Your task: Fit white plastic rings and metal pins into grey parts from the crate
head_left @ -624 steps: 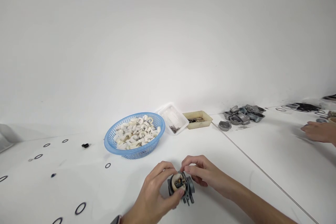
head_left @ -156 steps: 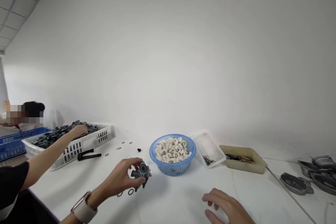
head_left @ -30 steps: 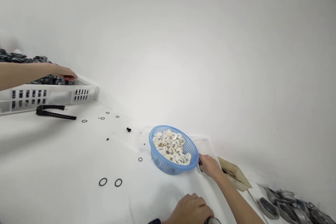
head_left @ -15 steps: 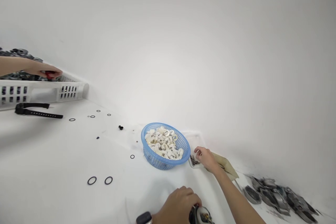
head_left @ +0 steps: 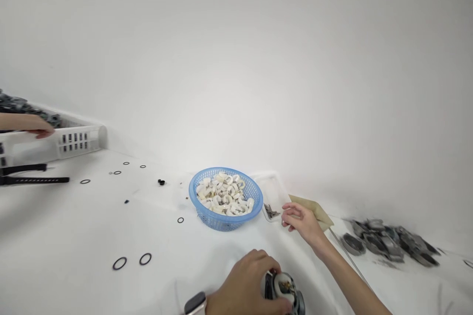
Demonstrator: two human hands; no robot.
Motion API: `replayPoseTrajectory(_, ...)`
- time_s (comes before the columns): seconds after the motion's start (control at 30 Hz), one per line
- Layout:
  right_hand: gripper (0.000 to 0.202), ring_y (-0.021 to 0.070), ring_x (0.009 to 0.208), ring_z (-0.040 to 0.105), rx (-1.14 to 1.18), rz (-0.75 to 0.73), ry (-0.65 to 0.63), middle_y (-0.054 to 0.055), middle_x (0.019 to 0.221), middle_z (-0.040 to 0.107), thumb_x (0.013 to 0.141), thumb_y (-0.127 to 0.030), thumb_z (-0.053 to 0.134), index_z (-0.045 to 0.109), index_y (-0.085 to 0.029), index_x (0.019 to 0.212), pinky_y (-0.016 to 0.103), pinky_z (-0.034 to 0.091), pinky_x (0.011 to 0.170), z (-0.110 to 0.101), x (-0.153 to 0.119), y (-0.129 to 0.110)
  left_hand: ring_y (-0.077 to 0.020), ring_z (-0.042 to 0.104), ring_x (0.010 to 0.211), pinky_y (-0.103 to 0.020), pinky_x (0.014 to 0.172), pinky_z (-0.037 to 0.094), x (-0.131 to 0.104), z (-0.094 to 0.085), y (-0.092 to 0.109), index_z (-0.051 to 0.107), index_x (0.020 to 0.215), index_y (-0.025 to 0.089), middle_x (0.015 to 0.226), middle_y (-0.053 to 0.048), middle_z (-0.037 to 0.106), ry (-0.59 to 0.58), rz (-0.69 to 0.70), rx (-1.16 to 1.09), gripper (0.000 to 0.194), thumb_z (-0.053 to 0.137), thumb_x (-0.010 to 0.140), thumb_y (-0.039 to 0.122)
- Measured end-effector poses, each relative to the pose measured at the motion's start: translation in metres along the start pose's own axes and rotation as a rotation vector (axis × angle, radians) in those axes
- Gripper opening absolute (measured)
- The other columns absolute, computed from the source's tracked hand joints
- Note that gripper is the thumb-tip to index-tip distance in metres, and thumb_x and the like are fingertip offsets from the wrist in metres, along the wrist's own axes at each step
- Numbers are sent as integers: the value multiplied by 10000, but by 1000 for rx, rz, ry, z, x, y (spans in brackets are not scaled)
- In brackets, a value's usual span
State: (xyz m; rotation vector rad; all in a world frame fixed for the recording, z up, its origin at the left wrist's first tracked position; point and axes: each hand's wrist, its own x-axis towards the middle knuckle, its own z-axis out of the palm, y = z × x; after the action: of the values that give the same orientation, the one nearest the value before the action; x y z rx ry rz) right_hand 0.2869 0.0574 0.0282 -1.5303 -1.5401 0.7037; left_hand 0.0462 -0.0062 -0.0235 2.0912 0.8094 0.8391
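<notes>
While the left hand (head_left: 247,283) grasps a round grey metal housing (head_left: 297,296), seemingly steadying it, the right hand (head_left: 301,224) is curled beside a shallow white plastic tray (head_left: 272,191), any pinch unclear.

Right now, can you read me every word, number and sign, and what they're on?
None that I can read.
Watch: too small and blurred to read.
Metal part in the left hand, metal pile: too blurred to tell.
Blue basket: no writing shows.

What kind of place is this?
Likely a parts workshop: a blue basket full of white pieces, a heap of grey metal parts, and a dark mechanical part in the left hand.
</notes>
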Motion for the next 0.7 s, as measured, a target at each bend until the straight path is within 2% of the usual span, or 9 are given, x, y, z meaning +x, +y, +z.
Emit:
replayPoseTrajectory(0.13,331,218,729,718,246,81,-56,-10,813,674,817,-426,746,639,-221,1054,294,512,576,-5,-74,-1,-243,624,1001,-321,932,455,-2,-7,12,687,1006,256,1045,-10,687,-6,-2,-20,343,845,705,306)
replayPoseTrajectory(0.23,304,193,710,697,436,137,-92,-29,784,652,779,-365,789,645,-226,1007,267,478,559,-3,-102,-6,-235,619,996,-308,923,453,-1,-10,17,658,994,257,1034,-2,677,-40,-25,-7,289,797,741,261)
replayPoseTrajectory(0.33,302,175,677,673,546,130,-88,-40,769,651,755,-357,817,646,-222,963,263,466,549,3,-108,-11,-235,614,999,-301,919,453,-1,-13,23,646,992,257,1018,4,678,-79,-43,20,247,763,775,267)
replayPoseTrajectory(0.5,280,182,644,665,559,68,-35,-32,778,655,740,-394,807,644,-217,883,283,482,536,15,-109,-10,-250,612,1020,-292,902,467,-2,-19,34,653,1016,248,1036,-1,696,-113,-83,75,260,748,784,317)
replayPoseTrajectory(0.7,138,161,662,630,566,22,-66,-40,737,633,786,-267,750,649,-211,861,298,487,641,20,-112,-5,-233,607,1000,-297,924,456,-3,-18,39,655,1047,245,1047,-2,701,-99,-68,115,228,690,836,323)
